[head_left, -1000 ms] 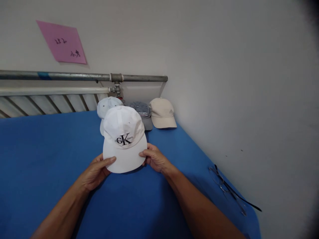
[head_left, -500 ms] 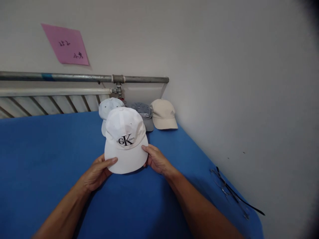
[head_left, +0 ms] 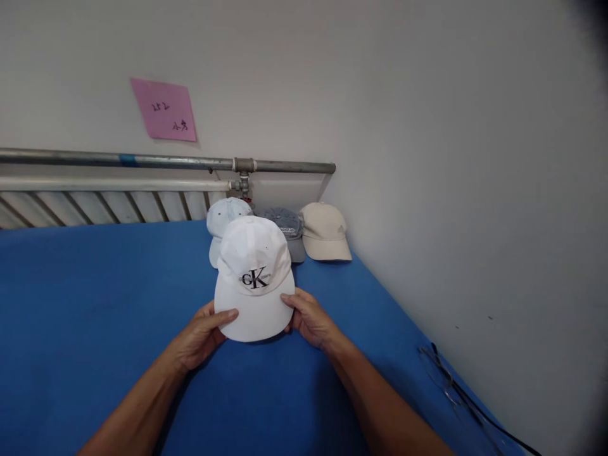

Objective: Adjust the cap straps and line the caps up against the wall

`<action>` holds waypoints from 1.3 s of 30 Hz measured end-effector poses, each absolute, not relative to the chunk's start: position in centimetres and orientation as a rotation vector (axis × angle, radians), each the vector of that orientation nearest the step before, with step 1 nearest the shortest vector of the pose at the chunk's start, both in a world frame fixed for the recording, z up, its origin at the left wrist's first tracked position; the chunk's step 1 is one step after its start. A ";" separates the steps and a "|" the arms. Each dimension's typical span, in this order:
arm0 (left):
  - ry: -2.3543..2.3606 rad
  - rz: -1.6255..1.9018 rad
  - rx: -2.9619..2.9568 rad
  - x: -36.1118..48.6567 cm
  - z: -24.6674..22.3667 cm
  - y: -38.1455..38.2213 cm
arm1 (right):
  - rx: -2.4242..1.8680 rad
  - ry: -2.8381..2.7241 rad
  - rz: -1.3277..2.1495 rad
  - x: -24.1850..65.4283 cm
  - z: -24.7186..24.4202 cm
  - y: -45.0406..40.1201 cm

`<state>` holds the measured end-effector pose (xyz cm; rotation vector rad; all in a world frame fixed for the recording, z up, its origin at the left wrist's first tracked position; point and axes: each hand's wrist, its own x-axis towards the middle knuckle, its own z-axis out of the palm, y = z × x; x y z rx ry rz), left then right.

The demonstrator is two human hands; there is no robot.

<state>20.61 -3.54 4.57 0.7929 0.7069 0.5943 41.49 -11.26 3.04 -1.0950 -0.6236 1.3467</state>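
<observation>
- We count one radiator (head_left: 142, 206) at far left, ribbed with pale slanting fins, and above it two straight, round pipes: one white (head_left: 166, 184), one bare grey metal (head_left: 190, 162) with a blue band.
- We see one pink note (head_left: 166, 113) on the wall (head_left: 427, 126), flat, four-cornered, with dark handwriting.
- Below spreads one blue surface (head_left: 85, 316), smooth and matte.
- Our left hand (head_left: 202, 335) grips the brim's left edge, thumb on top, fingers mostly hidden beneath.
- We count four caps in all, rounded in the crown and looking like cloth. Leftmost is the pale blue cap (head_left: 228, 215), with small eyelets.
- In front of it and the grey cap we hold the white cap (head_left: 254, 259), its curved brim towards us, black "CK" lettering above; we cannot tell whether it touches the surface.
- The grey cap (head_left: 287, 221), partly hidden, has light lettering.
- Our right hand (head_left: 308, 316) pinches the brim's right edge, thumb on top.
- The beige cap (head_left: 325, 228) sits beside the grey one, smooth-crowned.
- At far right lie one pair of glasses (head_left: 444, 373), thin-framed, near the wall.
</observation>
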 end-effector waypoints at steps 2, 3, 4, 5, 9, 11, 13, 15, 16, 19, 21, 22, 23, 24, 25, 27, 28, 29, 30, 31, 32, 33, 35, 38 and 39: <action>0.707 0.597 0.792 20.7 4.7 -3.6 | -1.096 -0.628 1.352 41.5 3.2 -11.3; 0.704 0.597 0.792 20.7 4.8 -3.6 | -1.096 -0.630 1.355 41.5 3.2 -11.3; 0.699 0.598 0.793 20.7 4.8 -3.6 | -1.096 -0.632 1.357 41.5 3.3 -11.4; 0.695 0.597 0.794 20.7 4.8 -3.6 | -1.096 -0.633 1.359 41.5 3.3 -11.4; 0.687 0.593 0.797 20.6 4.6 -3.6 | -1.101 -0.636 1.363 41.6 3.5 -11.5; 0.678 0.592 0.801 20.6 4.5 -3.5 | -1.102 -0.637 1.364 41.6 3.5 -11.5; 0.669 0.592 0.808 20.6 4.4 -3.5 | -1.100 -0.638 1.366 41.6 3.5 -11.5; 0.664 0.592 0.811 20.6 4.4 -3.5 | -1.099 -0.637 1.367 41.7 3.5 -11.5; 0.665 0.593 0.810 20.6 4.4 -3.5 | -1.100 -0.636 1.366 41.7 3.4 -11.5; 0.669 0.596 0.809 20.6 4.6 -3.6 | -1.104 -0.631 1.360 41.7 3.3 -11.5; 0.667 0.594 0.810 20.6 4.7 -3.6 | -1.108 -0.627 1.356 41.7 3.3 -11.5; 0.665 0.593 0.812 20.6 4.8 -3.7 | -1.110 -0.625 1.355 41.7 3.3 -11.5; 0.663 0.592 0.814 20.6 4.8 -3.7 | -1.112 -0.624 1.354 41.7 3.3 -11.5; 0.661 0.590 0.817 20.6 4.8 -3.7 | -1.113 -0.623 1.354 41.7 3.3 -11.5; 0.660 0.590 0.820 20.6 4.7 -3.6 | -1.113 -0.623 1.354 41.7 3.3 -11.5; 0.653 0.591 0.826 20.5 4.5 -3.6 | -1.112 -0.624 1.354 41.7 3.3 -11.6; 0.647 0.591 0.830 20.5 4.5 -3.5 | -1.111 -0.625 1.353 41.7 3.3 -11.6; 0.642 0.593 0.835 20.4 4.4 -3.5 | -1.110 -0.626 1.352 41.7 3.4 -11.6; 0.638 0.595 0.840 20.4 4.3 -3.5 | -1.110 -0.627 1.353 41.7 3.3 -11.6; 0.634 0.597 0.845 20.4 4.2 -3.5 | -1.109 -0.628 1.355 41.8 3.3 -11.6; 0.632 0.600 0.849 20.4 4.2 -3.5 | -1.109 -0.629 1.357 41.8 3.3 -11.6; 0.631 0.602 0.851 20.3 4.2 -3.5 | -1.109 -0.631 1.360 41.8 3.3 -11.6; 0.621 0.605 0.853 20.3 4.4 -3.4 | -1.107 -0.633 1.366 41.9 3.3 -11.6; 0.603 0.608 0.856 20.4 4.5 -3.4 | -1.102 -0.635 1.370 41.9 3.2 -11.6; 0.602 0.611 0.858 20.4 4.5 -3.4 | -1.099 -0.636 1.371 41.9 3.2 -11.6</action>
